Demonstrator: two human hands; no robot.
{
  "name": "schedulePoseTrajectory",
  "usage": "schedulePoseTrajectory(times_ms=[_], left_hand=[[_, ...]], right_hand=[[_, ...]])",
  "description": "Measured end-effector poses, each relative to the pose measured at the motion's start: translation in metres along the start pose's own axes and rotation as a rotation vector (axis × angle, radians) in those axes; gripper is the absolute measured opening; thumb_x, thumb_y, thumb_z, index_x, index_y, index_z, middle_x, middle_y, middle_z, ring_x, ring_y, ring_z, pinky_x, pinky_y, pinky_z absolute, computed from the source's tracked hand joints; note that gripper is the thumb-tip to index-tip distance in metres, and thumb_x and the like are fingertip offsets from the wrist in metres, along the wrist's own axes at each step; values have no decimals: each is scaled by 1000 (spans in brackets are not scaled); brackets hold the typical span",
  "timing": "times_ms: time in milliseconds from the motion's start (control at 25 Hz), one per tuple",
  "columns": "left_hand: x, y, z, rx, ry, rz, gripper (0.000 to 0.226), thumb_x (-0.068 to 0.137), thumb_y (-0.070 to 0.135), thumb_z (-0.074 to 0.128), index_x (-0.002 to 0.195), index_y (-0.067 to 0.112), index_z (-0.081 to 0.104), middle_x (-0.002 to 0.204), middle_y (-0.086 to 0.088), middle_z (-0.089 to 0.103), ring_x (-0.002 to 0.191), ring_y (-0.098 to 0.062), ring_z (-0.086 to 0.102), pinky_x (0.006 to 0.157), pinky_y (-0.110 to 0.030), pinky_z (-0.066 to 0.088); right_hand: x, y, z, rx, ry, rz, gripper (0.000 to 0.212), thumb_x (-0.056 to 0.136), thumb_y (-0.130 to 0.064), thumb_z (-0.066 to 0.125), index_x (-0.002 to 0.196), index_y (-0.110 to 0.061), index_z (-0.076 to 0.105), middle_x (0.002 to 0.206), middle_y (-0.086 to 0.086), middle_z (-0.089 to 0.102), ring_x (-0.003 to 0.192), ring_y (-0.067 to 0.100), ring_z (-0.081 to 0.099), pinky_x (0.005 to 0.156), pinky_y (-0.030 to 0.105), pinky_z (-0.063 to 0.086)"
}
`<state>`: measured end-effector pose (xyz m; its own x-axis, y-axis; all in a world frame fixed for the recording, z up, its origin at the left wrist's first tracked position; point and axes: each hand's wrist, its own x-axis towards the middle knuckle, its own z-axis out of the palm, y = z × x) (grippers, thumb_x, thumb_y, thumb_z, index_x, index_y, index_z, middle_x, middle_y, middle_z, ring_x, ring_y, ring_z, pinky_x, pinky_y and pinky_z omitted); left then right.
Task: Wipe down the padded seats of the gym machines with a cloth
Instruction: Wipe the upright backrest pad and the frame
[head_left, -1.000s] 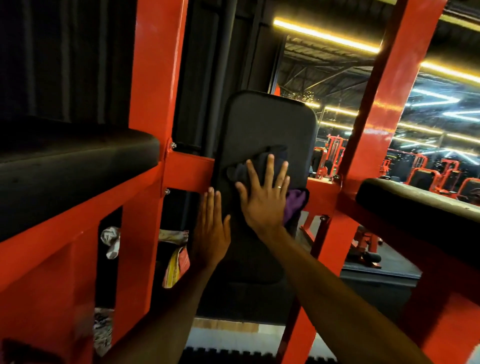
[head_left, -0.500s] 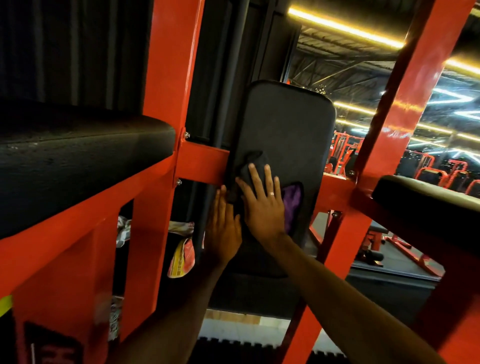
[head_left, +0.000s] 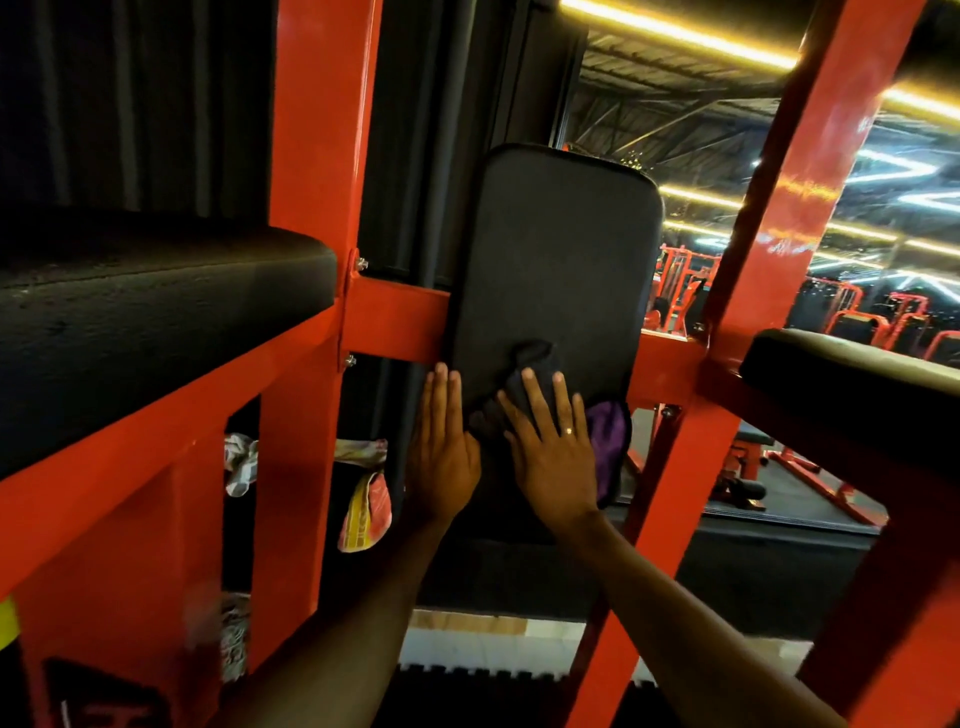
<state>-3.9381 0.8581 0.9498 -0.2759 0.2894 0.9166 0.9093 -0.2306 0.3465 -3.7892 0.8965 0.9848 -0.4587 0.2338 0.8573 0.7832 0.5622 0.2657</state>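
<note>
The right hand (head_left: 556, 457) lies flat on a dark cloth (head_left: 532, 361), its fingers (head_left: 535, 402) straight and slightly spread, pressing the cloth against the lower part of an upright black padded backrest (head_left: 561, 249). A ring (head_left: 569, 431) shows on one of those fingers. The cloth is bunched above the fingertips, and a purple side of it sticks out past the little-finger edge of the hand, at the backrest's right border. The left hand (head_left: 441, 457) is just beside the right, palm flat, fingers (head_left: 441, 395) straight and held close together; they rest along the left edge of the backrest, where a horizontal bar of the red steel frame (head_left: 322, 130) meets it. Neither hand curls round anything. A thick black arm pad (head_left: 156, 312) sits on the frame to the left, and another arm pad (head_left: 852, 374) sits on the frame to the right, both well apart from the cloth. Behind the left upright of the frame, several crumpled rags (head_left: 363, 499) hang low: one pale, one red and yellow. Red machines (head_left: 675, 291) stand farther off under strip lights (head_left: 675, 31).
</note>
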Motion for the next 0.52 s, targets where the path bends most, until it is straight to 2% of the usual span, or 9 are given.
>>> schedulePoseTrajectory(times_ms=[120,280,400,520], left_hand=[[-1,5,0,-11,-4,-54,71,88,11,33,159,6,24,168,-9,14,156,-23,16,122,-42,30],[1,0,3,-29,-16,-27,55,104,21,38,154,0,32,165,-16,23,152,-30,27,117,-48,37],[0,-3,0,-37,-36,-4,58,105,22,40,158,3,26,167,-14,19,155,-26,19,122,-43,28],[1,-1,-3,-18,-48,-14,59,104,22,40,158,3,24,168,-12,17,156,-25,16,123,-42,27]], right_hand=[[-9,-12,-1,4,-20,40,50,102,-33,43,152,-25,45,168,7,24,155,39,13,119,61,28],[67,-20,-16,66,12,41,51,100,-30,54,150,-27,49,168,6,24,155,38,15,122,57,25],[84,7,-23,50,88,210,46,103,-32,54,148,-25,51,168,8,24,154,37,19,121,55,28],[40,15,-17,64,123,372,46,105,-31,50,150,-23,48,169,10,21,154,38,18,121,56,26]])
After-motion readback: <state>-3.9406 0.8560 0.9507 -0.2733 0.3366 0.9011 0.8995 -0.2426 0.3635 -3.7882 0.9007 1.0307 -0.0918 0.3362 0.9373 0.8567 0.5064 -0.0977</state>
